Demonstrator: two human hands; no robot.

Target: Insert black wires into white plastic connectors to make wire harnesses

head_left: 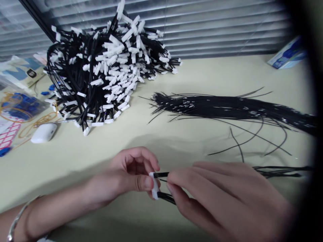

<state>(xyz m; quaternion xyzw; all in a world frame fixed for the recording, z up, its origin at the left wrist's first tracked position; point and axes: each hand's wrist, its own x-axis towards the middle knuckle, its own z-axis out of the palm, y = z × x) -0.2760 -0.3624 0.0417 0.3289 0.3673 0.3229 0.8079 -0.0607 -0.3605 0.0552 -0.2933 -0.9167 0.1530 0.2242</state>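
My left hand [133, 174] pinches a white plastic connector [154, 186] between thumb and fingers, low in the middle of the head view. Black wires [165, 197] run out of the connector's right side in two groups, one at its upper end and one at its lower end. Just right of it, my right hand [217, 195] is closed with thumb and forefinger on a thin black wire [161, 174] close to the connector. Whether that wire's tip sits fully inside the housing is too small to tell. Further wire lengths [277, 171] trail out beyond my right hand.
A big heap of black cables with white connectors [113, 67] lies at the back left. Right of it stretches a bundle of loose black wires [222, 106]. A white case [44, 133], a bag of blue parts [22, 106] and a blue box [287, 53] also lie on the table.
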